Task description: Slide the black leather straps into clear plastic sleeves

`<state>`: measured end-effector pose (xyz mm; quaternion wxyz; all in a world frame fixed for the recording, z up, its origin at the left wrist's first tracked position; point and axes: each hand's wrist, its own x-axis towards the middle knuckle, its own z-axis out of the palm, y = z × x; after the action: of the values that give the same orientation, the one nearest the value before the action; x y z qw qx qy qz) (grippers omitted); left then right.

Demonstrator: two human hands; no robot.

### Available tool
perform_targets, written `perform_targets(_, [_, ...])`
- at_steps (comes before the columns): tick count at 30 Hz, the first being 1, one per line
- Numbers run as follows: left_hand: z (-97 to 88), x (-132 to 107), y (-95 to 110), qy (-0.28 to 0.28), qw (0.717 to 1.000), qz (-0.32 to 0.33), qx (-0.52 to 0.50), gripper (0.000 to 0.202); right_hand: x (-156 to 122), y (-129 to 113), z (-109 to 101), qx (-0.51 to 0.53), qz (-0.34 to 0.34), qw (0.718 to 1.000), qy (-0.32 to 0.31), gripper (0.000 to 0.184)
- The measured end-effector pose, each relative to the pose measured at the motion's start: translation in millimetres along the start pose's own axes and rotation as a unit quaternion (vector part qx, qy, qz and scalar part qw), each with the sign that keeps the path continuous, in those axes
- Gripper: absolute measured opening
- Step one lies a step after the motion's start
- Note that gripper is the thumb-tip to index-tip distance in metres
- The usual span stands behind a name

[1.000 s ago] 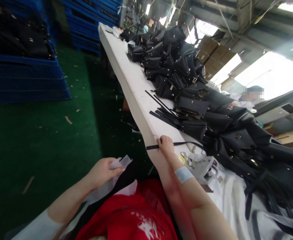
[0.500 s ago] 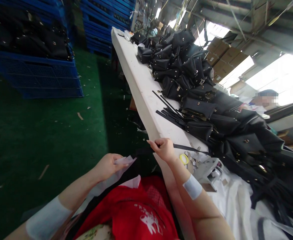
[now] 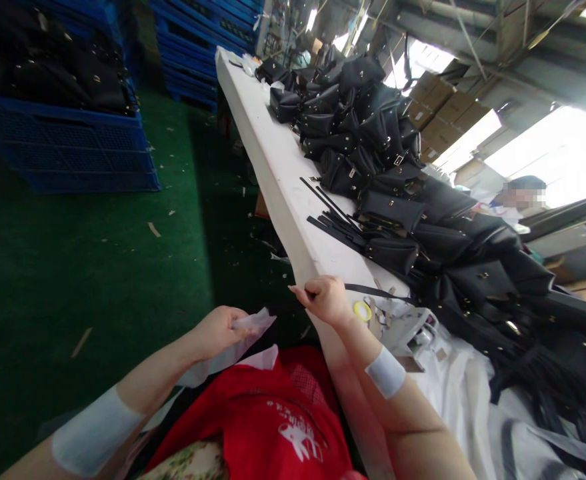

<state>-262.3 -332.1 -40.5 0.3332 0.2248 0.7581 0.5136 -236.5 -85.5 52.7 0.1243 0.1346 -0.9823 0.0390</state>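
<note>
1. Looked down on a green floor (image 3: pixel 97 253) littered with scraps, apparently dropped at random.
2. Had a long white worktop (image 3: pixel 253 133) stretching away on the right side, close enough for the right arm to reach over its near edge.
3. Saw a heap of black bags (image 3: pixel 390 212) along the far side of the worktop, presumably pushed back to leave a working strip in front.
4. Noticed a blue crate (image 3: pixel 87 150) on the floor to the left, loaded with more black goods, likely to hold many together.
5. Pinched a translucent plastic sheet (image 3: pixel 255 325) between the thumb and fingers of the left hand (image 3: pixel 223 331), above the lap and off the worktop, probably gripped near one end to manage the limp film.
6. Curled the fingers of the right hand (image 3: pixel 327 299) closed, seemingly around a black strap (image 3: pixel 375 291), with the actual contact hidden. Traced the strap from that fist across the worktop to the heap, perhaps held there for control.
7. Spotted loose straps (image 3: pixel 337 230) beside the heap, laid roughly alongside one another, perhaps to avoid tangles.
8. Observed a pale box (image 3: pixel 405 340) just beside the right forearm, maybe for easy reach.
9. Made out a yellow ring (image 3: pixel 356 309) between fist and box.
</note>
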Motion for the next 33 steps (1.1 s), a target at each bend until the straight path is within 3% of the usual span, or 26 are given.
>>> perform_targets(6, [-0.1, 3.2, 1.8, -0.057, 0.994, 0.007, -0.091, 0.044, -5.2, 0.7, 12.0, 0.011, -0.063, 0.997, -0.040, 0.059])
perform_targets(12, [9.9, 15.1, 16.3, -0.051, 0.993, 0.013, -0.103, 0.042, -10.0, -21.3, 28.3, 0.055, -0.097, 0.989, -0.093, 0.056])
perform_targets(14, [9.2, 17.6, 17.4, -0.041, 0.995, 0.014, -0.094, 0.040, -13.2, -19.8, 30.3, 0.059, -0.063, 0.992, -0.096, 0.057])
perform_targets(18, [-1.2, 21.1, 10.9, -0.039, 0.998, -0.013, -0.054, 0.040, -22.4, 6.0, 33.4, 0.021, 0.118, 0.987, -0.106, 0.059])
perform_targets(20, [-3.6, 24.1, 9.6, -0.047, 0.998, -0.035, -0.015, 0.040, -25.5, 17.5, 38.7, 0.007, 0.176, 0.977, -0.121, 0.060])
perform_targets(24, [6.4, 34.9, 18.4, -0.062, 0.995, -0.076, 0.035, 0.040, -25.3, 14.0, 53.4, 0.021, 0.150, 0.979, -0.137, 0.059])
perform_targets(28, [21.8, 46.4, 25.4, -0.052, 0.994, -0.092, -0.030, 0.050, -13.9, 9.2, 60.6, 0.044, 0.134, 0.979, -0.148, 0.057])
perform_targets(30, [27.1, 51.5, 21.4, -0.050, 0.990, -0.105, -0.079, 0.059, -0.7, 24.4, 61.0, 0.057, 0.147, 0.978, -0.134, 0.047])
perform_targets(33, [32.7, 57.6, 7.0, -0.054, 0.988, -0.111, -0.098, 0.068, 28.0, 70.3, 59.4, 0.046, 0.214, 0.970, -0.111, 0.028])
